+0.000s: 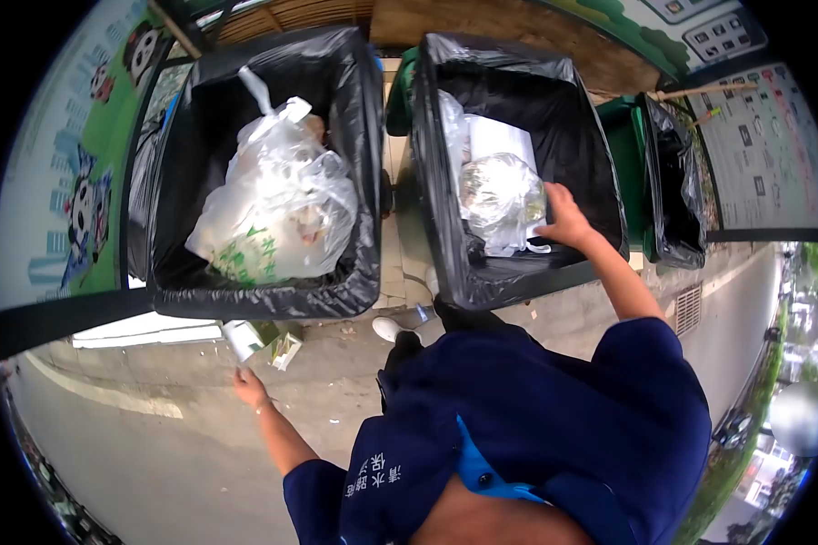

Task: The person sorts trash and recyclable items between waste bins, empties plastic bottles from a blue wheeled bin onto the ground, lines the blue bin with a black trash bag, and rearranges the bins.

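My right hand (pixel 565 216) is over the right-hand bin (pixel 600 163), which is lined with black plastic. Its thumb and fingers are apart beside a bunched clear plastic bag (pixel 502 195). Under and behind that bag lies a white flat piece (pixel 500 138), perhaps a box or foam. My left hand (pixel 250 388) is stretched low to the left, just below a white and green carton (pixel 244 340). Whether its fingertips touch the carton cannot be made out. A second opened small carton (pixel 286 351) lies beside it on the pavement.
In the left bin (pixel 168 227), also black-lined, sits a full white plastic bag (pixel 282 200) with green print. A narrower lined bin (pixel 673 182) stands at the right. Printed panels (pixel 73 163) flank the bins. Behind me are the kerb and road.
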Demonstrator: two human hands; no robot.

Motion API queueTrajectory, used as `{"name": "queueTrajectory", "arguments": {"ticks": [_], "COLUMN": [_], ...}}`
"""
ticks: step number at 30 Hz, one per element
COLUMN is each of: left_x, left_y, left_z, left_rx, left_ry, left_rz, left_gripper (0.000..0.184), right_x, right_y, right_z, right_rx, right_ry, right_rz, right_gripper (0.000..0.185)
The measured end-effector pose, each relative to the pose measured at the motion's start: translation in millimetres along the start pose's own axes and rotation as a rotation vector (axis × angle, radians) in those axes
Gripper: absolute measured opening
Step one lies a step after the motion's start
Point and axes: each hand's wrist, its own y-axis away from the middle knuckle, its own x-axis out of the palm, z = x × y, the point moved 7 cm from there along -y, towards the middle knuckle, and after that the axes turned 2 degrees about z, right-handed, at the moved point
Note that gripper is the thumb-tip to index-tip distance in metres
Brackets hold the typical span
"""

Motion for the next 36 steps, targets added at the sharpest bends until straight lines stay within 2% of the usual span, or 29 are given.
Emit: {"name": "queueTrajectory", "arguments": {"ticks": [1, 3, 5, 6, 8, 9, 11, 12, 13, 15, 17, 18, 19, 20, 21, 23, 25, 26, 27, 29, 31, 33, 34, 35, 36], "left_x": [12, 29, 65, 65, 58, 53, 47, 36, 25, 1, -36, -46, -62, -75, -82, -97, -97, -95, -93, -84, -75, -67, -66, -64, -62], "left_y": [11, 53, 88, 110, 153, 167, 183, 190, 195, 201, 202, 203, 204, 208, 206, 217, 221, 224, 228, 235, 242, 245, 247, 249, 253], "left_z": [4, -11, 10, -4, -43, -60, -80, -100, -122, -172, -235, -258, -288, -317, -335, -382, -404, -415, -424, -430, -421, -398, -387, -377, -368], "left_rx": [0.037, 0.110, -0.072, -0.069, -0.084, -0.101, -0.129, -0.128, -0.128, -0.050, 0.206, 0.213, 0.359, 0.505, 0.514, 0.796, 0.849, 0.946, 1.042, 1.122, 1.119, 1.042, 0.978, 0.914, 0.911], "left_ry": [-0.051, -0.023, 0.075, 0.141, 0.290, 0.373, 0.450, 0.524, 0.600, 0.604, 0.553, 0.541, 0.507, 0.478, 0.476, 0.425, 0.452, 0.410, 0.368, 0.302, 0.272, 0.269, 0.269, 0.269, 0.273], "left_rz": [0.036, 0.095, 0.288, 0.294, 0.279, 0.257, 0.257, 0.213, 0.169, 0.129, -0.009, -0.006, -0.062, -0.118, -0.112, -0.186, -0.203, -0.181, -0.166, -0.131, -0.064, -0.019, 0.001, 0.020, 0.012], "left_gripper": [0.039, 0.038, 0.038, 0.038, 0.039, 0.039, 0.039, 0.038, 0.038, 0.038, 0.039, 0.039, 0.039, 0.039, 0.039, 0.039, 0.038, 0.039, 0.040, 0.040, 0.042, 0.042, 0.042, 0.041, 0.041], "right_x": [10, 25, 48, 55, 67, 66, 61, 52, 38, -22, -63, -79, -94, -115, -142, -185, -216, -219, -220, -189, -163, -120, -85, -34, 37], "right_y": [-2, -24, -52, -60, -72, -77, -84, -85, -86, -81, -75, -75, -76, -72, -64, -54, -52, -50, -50, -59, -68, -104, -119, -126, -137], "right_z": [7, 10, -13, -16, -25, -32, -46, -52, -50, -23, 9, 23, 35, 52, 72, 101, 137, 160, 184, 230, 224, 163, 126, 92, 57], "right_rx": [0.038, 0.041, 0.115, 0.108, 0.165, 0.159, 0.090, -0.031, -0.034, -0.194, -0.329, -0.386, -0.401, -0.479, -0.568, -0.666, -0.841, -0.887, -0.941, -0.849, -0.864, -0.535, -0.360, -0.075, 0.157], "right_ry": [0.037, 0.037, -0.049, -0.062, -0.001, -0.016, -0.197, -0.272, -0.278, -0.501, -0.633, -0.713, -0.798, -0.902, -0.940, -1.009, -1.084, -1.250, -1.278, -1.092, -1.004, -0.797, -0.728, -0.498, -0.396], "right_rz": [0.123, 0.145, 0.010, 0.008, 0.060, 0.062, 0.085, -0.131, -0.130, -0.177, -0.219, -0.253, -0.226, -0.313, -0.321, -0.351, -0.501, -0.493, -0.502, -0.055, -0.177, -0.558, -0.625, -0.628, -0.487], "right_gripper": [0.100, 0.108, 0.105, 0.105, 0.077, 0.077, 0.045, 0.023, 0.023, 0.022, 0.021, 0.021, 0.021, 0.019, 0.018, 0.022, 0.023, 0.026, 0.029, 0.059, 0.071, 0.078, 0.076, 0.082, 0.089]}}
